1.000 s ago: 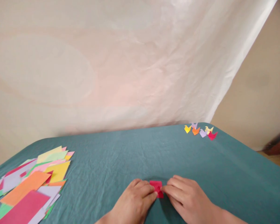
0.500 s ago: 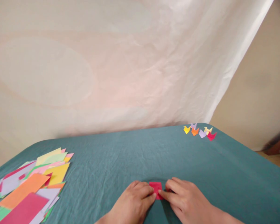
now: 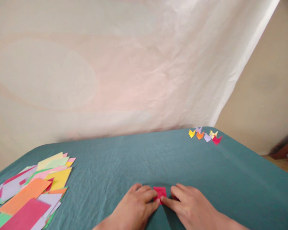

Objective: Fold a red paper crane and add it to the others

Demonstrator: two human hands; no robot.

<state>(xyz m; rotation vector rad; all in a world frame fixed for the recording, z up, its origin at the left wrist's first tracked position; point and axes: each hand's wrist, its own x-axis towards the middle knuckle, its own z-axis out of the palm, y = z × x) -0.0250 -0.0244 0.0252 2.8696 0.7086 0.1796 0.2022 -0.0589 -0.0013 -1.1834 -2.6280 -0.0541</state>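
Observation:
A small folded red paper [image 3: 160, 192] lies on the teal tablecloth [image 3: 124, 159] near the front edge. My left hand [image 3: 134, 209] rests on the cloth with its fingertips pressing the paper's left side. My right hand [image 3: 190, 207] lies flat to the right, its index fingertip pinning the paper's lower edge. The fingers of both hands are pressed down on the paper, and part of it is hidden beneath them.
A loose pile of coloured paper sheets [image 3: 30, 191] covers the table's left front. Several small folded paper figures [image 3: 204, 135] sit at the far right corner. A pale cloth backdrop [image 3: 110, 64] hangs behind the table.
Both hands shifted slightly on the red paper; the right index fingertip has slid left along its lower edge. The paper stays where it was.

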